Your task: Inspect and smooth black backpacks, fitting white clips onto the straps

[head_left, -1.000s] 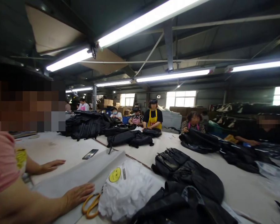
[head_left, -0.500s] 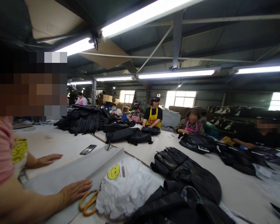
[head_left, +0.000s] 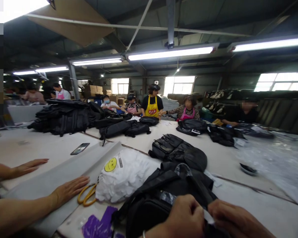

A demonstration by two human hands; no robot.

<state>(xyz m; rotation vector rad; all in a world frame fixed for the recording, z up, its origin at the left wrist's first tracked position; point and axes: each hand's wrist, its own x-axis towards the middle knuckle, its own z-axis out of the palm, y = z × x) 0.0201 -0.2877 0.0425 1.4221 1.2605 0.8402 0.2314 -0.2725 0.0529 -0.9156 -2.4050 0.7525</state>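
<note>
Both my hands are at the bottom edge, over a black backpack [head_left: 159, 195] lying on the table in front of me. My left hand [head_left: 183, 216] is closed, thumb and fingers pinched together. Close beside it, my right hand [head_left: 234, 221] is also closed. Between them is a small pale strip [head_left: 208, 217] that both hands pinch; I cannot make out what it is. The lower part of each hand is cut off by the frame.
A co-worker's two hands [head_left: 69, 190] [head_left: 22, 167] lie flat on a grey sheet [head_left: 64, 172] at left. Nearby lie yellow-handled scissors [head_left: 85, 195], a white smiley-face bag [head_left: 124, 175], purple scraps [head_left: 99, 224] and a phone [head_left: 79, 148]. More black backpacks [head_left: 178, 152], clear plastic [head_left: 270, 158] and seated workers lie beyond.
The view has tipped down and swung right. My two hands have come into sight at the bottom, on the black backpack. The co-worker's hands stay flat on the sheet.
</note>
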